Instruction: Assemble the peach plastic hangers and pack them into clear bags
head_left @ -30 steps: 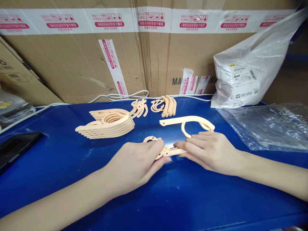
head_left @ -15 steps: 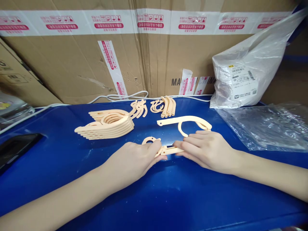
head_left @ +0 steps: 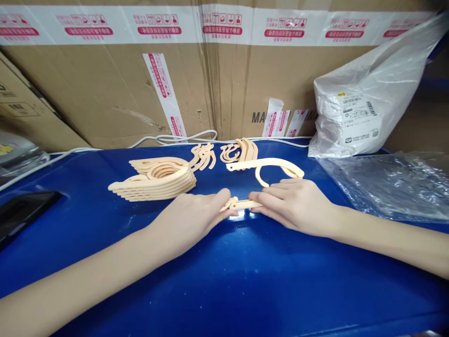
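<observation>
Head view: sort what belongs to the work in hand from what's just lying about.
Likely the job's: beige hanger piece held by left hand and right hand; curved hanger arm; stacked hangers; loose curved parts.

Lying about: black phone; white cable; labelled white bag; clear plastic sheeting; cardboard box.

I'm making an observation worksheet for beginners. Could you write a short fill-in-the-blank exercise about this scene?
1. The left hand and right hand hold beige parts over a ____ tabletop.
2. The stack of curved pieces lies nearer the ____ hand.
3. The white bag stands toward the far ____ corner.
4. The brown surface behind is made of ____.

Missing words: blue; left; right; cardboard.
</observation>
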`<state>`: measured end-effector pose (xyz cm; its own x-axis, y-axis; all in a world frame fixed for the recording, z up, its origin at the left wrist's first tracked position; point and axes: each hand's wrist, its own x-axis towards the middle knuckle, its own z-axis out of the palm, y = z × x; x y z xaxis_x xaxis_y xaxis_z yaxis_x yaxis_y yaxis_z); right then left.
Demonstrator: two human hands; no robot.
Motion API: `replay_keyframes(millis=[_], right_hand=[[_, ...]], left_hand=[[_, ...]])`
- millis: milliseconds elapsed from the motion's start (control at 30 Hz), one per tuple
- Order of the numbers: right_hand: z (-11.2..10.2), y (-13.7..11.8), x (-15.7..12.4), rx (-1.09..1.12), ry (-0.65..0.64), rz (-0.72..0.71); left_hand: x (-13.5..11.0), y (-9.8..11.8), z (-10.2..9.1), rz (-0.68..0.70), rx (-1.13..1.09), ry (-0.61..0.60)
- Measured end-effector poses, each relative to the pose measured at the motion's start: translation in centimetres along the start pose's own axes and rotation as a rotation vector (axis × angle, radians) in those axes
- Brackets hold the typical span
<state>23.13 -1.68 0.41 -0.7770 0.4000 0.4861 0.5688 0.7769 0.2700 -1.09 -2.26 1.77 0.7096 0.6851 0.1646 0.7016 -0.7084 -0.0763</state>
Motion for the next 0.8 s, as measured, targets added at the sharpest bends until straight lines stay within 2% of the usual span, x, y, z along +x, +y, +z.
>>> replay_keyframes(millis=[167, 267, 567, 800], right_hand=[[0.9, 0.3, 0.1, -0.02, 0.031, -0.002], [1.0, 0.3, 0.0, -0.019, 0.049, -0.007], [0.7, -0.2, -0.3, -0.067, 0.105, -0.061], [0.9, 0.0, -0.3, -0.002, 0.077, -0.05]], left_hand=[[0.6, -0.4, -0.1, -0.06, -0.041, -0.094], [0.5, -0.4, 0.0, -0.069, -0.02, -0.102], [-0.5, -0.2, 0.1, 0.012, -0.013, 0.035], [-0.8, -0.5, 1.1, 0.124, 0.159, 0.189]])
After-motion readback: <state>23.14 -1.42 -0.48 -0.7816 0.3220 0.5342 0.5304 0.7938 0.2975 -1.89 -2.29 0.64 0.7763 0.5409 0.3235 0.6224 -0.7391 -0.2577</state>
